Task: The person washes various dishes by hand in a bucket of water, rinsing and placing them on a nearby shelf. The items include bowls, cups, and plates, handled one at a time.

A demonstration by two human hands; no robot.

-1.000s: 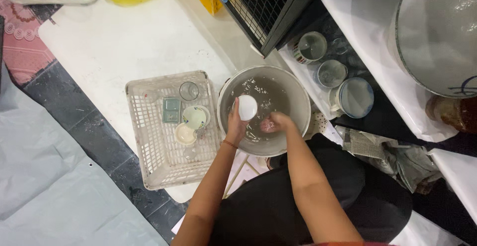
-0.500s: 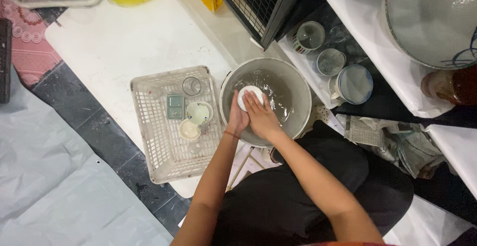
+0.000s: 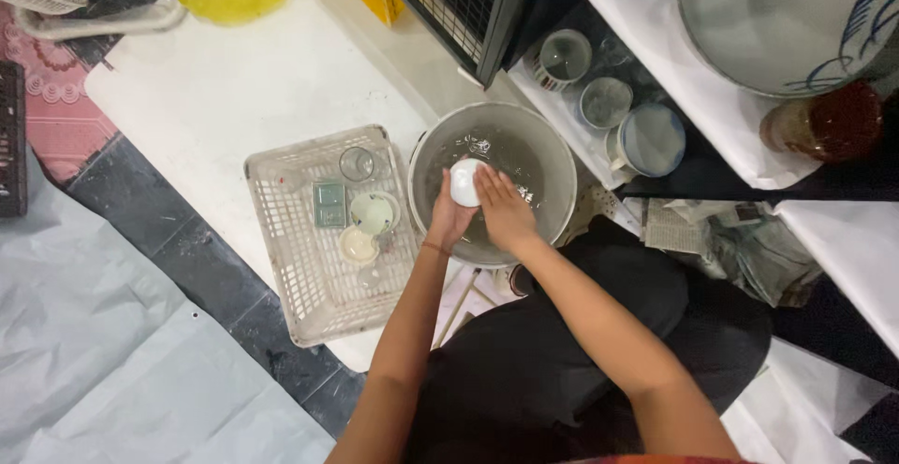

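Both hands are down in the grey basin (image 3: 552, 150) of water, working on a small white cup (image 3: 464, 183); the left hand (image 3: 448, 216) cups it from below, fingers wrapped round its side; the right hand (image 3: 504, 211) lies flat against it, fingers spread over its wall, seemingly rubbing rather than gripping. Both forearms reach forward from the lap, wrists bent down over the near rim. To the left sits the white plastic basket (image 3: 300, 258), already holding a clear glass (image 3: 356, 163), two pale little dishes (image 3: 373, 211) and a small square piece; so a few items look washed. Three cups (image 3: 604, 101) wait beyond the basin, apparently not done yet.
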